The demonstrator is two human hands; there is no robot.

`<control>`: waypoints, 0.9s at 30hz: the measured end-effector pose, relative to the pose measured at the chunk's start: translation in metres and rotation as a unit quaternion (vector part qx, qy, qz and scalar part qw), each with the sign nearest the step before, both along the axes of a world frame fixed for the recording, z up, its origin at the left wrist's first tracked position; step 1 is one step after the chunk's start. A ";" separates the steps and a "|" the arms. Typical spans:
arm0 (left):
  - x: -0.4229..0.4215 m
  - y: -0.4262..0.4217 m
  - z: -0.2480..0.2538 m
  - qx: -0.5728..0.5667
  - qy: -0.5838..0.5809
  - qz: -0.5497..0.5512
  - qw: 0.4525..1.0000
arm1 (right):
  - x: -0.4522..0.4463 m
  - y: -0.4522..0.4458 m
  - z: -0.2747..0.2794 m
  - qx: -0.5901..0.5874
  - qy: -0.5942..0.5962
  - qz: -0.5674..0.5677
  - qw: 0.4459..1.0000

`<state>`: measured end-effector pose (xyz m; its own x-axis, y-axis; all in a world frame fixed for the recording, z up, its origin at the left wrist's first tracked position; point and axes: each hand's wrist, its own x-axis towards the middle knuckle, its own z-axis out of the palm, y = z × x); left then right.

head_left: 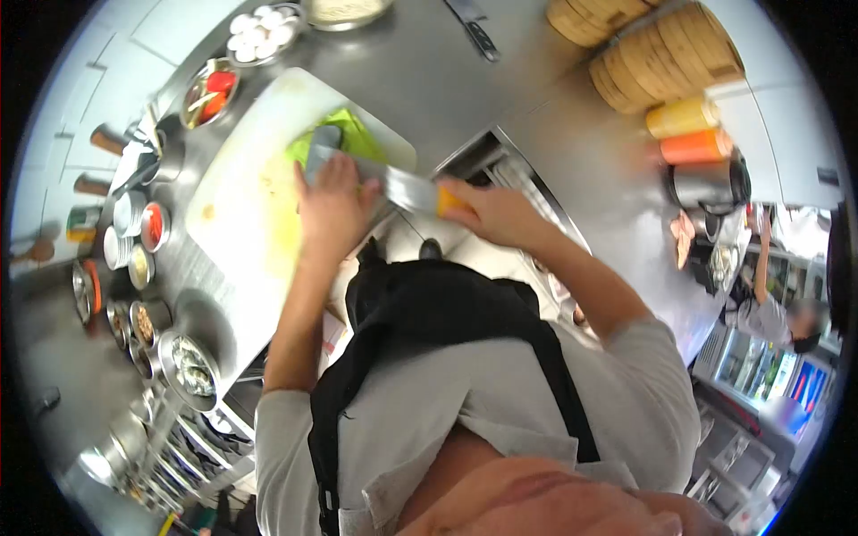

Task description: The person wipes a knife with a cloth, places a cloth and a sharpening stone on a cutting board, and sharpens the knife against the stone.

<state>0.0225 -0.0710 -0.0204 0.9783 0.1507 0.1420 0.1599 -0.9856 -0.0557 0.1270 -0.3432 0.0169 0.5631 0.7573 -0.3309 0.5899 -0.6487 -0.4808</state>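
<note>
In the head view my right hand [492,213] is wrapped round the yellow-orange handle [450,201] of a knife. Its broad, motion-blurred blade [409,189] points left toward my other hand. My left hand [335,201] lies with fingers stretched out over the far part of the blade and a grey, round-ended piece [323,141]. Whether that piece is the blade's end or a separate block, I cannot tell. Under them a bright green cloth [359,136] rests on the white cutting board [237,210], near its right end. The board has yellowish stains.
Bowls of eggs [262,34] and cut peppers [213,96] stand past the board. Another knife [474,31] lies on the steel counter [536,98]. Bamboo steamers [666,58] stand at right, above an open drawer [518,179]. A co-worker [769,313] is far right.
</note>
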 end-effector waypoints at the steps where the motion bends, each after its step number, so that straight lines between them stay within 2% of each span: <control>1: 0.006 0.011 -0.001 0.001 0.000 0.000 1.000 | 0.007 0.016 -0.006 0.042 -0.014 -0.005 0.999; 4: 0.056 0.052 0.020 -0.007 0.012 0.027 1.000 | 0.043 0.063 -0.034 0.169 -0.051 -0.008 0.984; 7: 0.051 0.044 0.041 -0.039 0.060 0.021 0.997 | 0.037 0.057 -0.019 0.111 -0.013 -0.010 0.994; 10: 0.002 0.010 0.013 0.005 0.030 -0.002 1.000 | 0.011 0.010 0.003 0.047 -0.025 0.038 0.998; 11: 0.011 0.014 0.009 0.006 0.025 -0.007 1.000 | 0.007 0.003 -0.003 0.081 -0.033 0.042 0.995; 14: 0.015 0.033 0.001 0.010 -0.012 -0.023 1.000 | 0.026 0.037 -0.014 0.083 -0.049 0.030 0.995; 17: 0.051 0.058 0.031 0.021 -0.004 0.012 1.000 | 0.040 0.075 -0.019 0.098 -0.035 0.001 0.995; 19: 0.048 0.047 0.055 0.006 0.106 0.011 0.994 | 0.037 0.067 -0.019 0.124 -0.035 0.001 0.992; 21: 0.007 0.025 0.021 0.030 0.073 -0.005 0.997 | 0.021 0.033 -0.003 0.062 -0.009 0.028 0.998; 24: 0.015 0.028 0.006 0.056 -0.010 -0.035 0.998 | 0.016 0.017 0.000 0.051 -0.007 0.052 0.997; 26: 0.023 0.043 0.005 0.058 -0.042 -0.050 0.996 | 0.027 0.045 -0.015 0.036 -0.033 0.037 0.998; 27: 0.048 0.060 0.014 0.028 -0.021 -0.025 0.999 | 0.038 0.062 -0.021 0.080 -0.038 0.018 0.996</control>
<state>0.0702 -0.0112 -0.0066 0.9773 0.0930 0.1904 0.1145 -0.9878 -0.1052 0.1645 -0.2814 -0.0037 0.5538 0.8167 -0.1621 0.6496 -0.5456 -0.5295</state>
